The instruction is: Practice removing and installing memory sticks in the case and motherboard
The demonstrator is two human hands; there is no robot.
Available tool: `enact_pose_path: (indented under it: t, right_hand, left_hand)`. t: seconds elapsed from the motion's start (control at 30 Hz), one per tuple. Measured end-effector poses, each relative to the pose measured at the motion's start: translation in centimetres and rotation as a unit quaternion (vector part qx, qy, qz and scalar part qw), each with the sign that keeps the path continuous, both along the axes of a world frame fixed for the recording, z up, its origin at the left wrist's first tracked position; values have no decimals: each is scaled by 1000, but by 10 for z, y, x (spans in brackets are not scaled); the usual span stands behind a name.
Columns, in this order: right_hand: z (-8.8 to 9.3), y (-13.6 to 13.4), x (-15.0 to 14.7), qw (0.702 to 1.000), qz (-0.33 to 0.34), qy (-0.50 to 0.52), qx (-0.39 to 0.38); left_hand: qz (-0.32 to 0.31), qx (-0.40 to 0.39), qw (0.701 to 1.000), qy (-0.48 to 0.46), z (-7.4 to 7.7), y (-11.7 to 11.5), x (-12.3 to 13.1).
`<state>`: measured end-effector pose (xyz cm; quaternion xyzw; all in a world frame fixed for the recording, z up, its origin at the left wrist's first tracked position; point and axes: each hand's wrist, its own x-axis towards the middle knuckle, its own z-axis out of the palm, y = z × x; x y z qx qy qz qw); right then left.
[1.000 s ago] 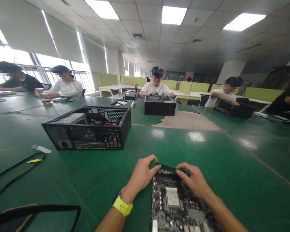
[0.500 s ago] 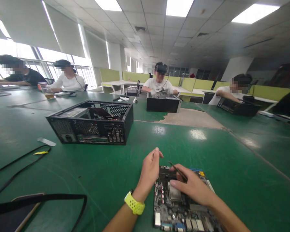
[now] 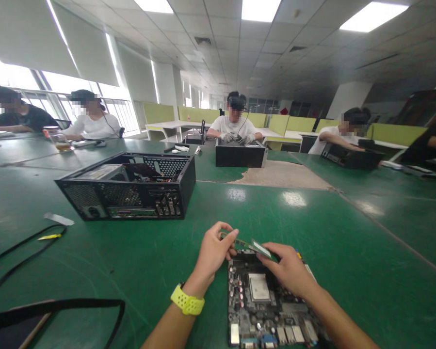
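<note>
Through the head camera I see a slim, flat green circuit strip (image 3: pixel 241 243) raised over the far edge of the motherboard (image 3: pixel 245 310). My left hand (image 3: pixel 211 252) pinches it between thumb and fingers; my right hand (image 3: pixel 289 269) grips a pale-labelled part (image 3: pixel 262 248), and I cannot tell whether that is the same piece. Below, the motherboard lies flat, studded with rounded capacitors (image 3: pixel 241 291) and a dull metal square (image 3: pixel 259 287). Around it spreads the glossy, scratched green bench (image 3: pixel 152 271), with an open-topped, perforated black case (image 3: pixel 130 194) beyond
</note>
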<state>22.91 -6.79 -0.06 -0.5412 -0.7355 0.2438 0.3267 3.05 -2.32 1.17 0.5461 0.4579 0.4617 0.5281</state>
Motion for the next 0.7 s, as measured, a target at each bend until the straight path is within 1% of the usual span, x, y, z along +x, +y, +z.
enact_pose_path:
  t: [0.07,0.13,0.17,0.23,0.3,0.4,0.57,0.7]
  right_hand:
    - [-4,6,11,999,5,-50,14]
    - [-10,10,23,995,3,-98,13]
    - [-14,12,27,993,0,-120,11]
    - [-21,14,33,988,-10,-157,11]
    - [-25,15,34,983,-29,-178,15]
    - [-26,15,33,983,-35,-179,8]
    - [-18,15,34,984,-24,-175,-2]
    - [-15,14,37,986,-23,-166,-3]
  left_hand:
    - [-49,30,997,46,-7,2,-4]
    - [-82,100,983,127,-15,4,-7]
    - [-86,141,971,176,-19,4,-8]
    - [-70,206,939,267,-26,4,-10]
    - [-60,232,915,326,-31,4,-11]
    - [-73,235,902,354,-32,4,-13]
    - [-91,242,899,353,-30,4,-12]
    - [-102,244,890,372,-33,3,-9]
